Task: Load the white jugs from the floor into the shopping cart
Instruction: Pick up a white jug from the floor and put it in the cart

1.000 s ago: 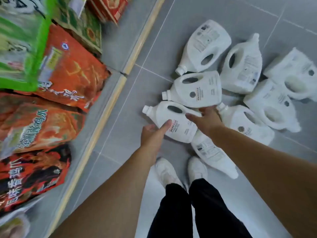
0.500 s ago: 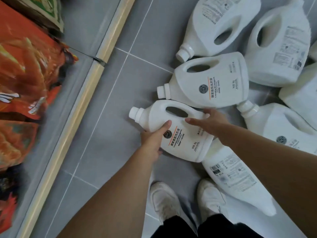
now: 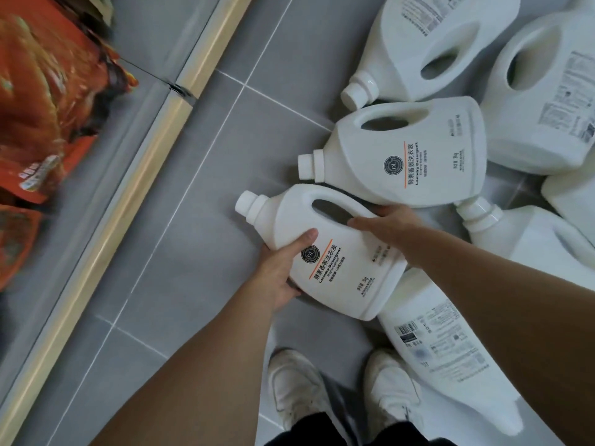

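Note:
Several white detergent jugs lie on their sides on the grey tiled floor [image 3: 180, 239]. The nearest jug [image 3: 341, 272] has its cap pointing left and its handle uppermost. My left hand [image 3: 280, 272] cups that jug's lower left side, thumb across the front. My right hand [image 3: 391, 225] rests over the handle and upper right shoulder. A second labelled jug [image 3: 415, 156] lies just beyond it. Another jug [image 3: 450, 349] lies under my right forearm, by my feet. No shopping cart is in view.
A low shelf with a pale wooden edge [image 3: 141, 175] runs diagonally along the left, holding orange snack bags [image 3: 42, 101]. More jugs crowd the upper right [image 3: 544, 101]. My white shoes [image 3: 296, 387] stand just below the jug I hold.
The view has dropped much closer to the floor and the jugs look larger. Both hands have closed in around the nearest jug, the left one sliding under its side.

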`<state>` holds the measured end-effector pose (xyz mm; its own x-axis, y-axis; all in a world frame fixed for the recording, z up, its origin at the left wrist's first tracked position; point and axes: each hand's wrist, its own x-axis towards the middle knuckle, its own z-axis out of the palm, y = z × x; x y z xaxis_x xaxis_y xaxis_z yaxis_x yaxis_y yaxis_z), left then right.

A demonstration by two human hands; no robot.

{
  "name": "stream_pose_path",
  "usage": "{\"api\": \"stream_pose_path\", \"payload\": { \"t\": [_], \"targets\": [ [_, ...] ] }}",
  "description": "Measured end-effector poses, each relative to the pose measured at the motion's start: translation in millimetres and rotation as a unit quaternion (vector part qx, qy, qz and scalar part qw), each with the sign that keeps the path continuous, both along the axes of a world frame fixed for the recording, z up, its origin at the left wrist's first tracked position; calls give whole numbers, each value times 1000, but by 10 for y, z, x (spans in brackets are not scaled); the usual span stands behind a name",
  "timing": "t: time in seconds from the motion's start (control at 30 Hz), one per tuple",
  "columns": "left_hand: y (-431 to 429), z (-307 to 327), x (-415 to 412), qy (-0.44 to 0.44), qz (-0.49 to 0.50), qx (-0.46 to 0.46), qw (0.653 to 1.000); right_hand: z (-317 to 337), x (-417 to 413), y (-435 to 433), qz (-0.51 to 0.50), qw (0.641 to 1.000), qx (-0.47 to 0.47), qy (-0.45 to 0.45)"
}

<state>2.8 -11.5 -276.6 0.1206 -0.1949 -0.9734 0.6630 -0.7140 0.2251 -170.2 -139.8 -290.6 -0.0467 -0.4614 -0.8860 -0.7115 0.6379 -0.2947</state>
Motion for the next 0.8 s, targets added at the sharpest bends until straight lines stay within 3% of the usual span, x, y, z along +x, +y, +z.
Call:
{"api": "stream_pose_path", "payload": {
  "t": [0.2,0.37,0.57,0.8],
  "targets": [
    [248,273,46,-16,19,-12,1000,234,86,89,28,1000,-4,-14],
    [430,1033,78,-31,60,-21,997,905,229,228,53,998,-19,-16],
    [537,2598,201,-40,86,-32,995,2348,361,311,35,998,-34,-37],
    [651,4744,380,-85,102,-56,990,4573,634,301,82,993,-54,-66]
  ]
}}
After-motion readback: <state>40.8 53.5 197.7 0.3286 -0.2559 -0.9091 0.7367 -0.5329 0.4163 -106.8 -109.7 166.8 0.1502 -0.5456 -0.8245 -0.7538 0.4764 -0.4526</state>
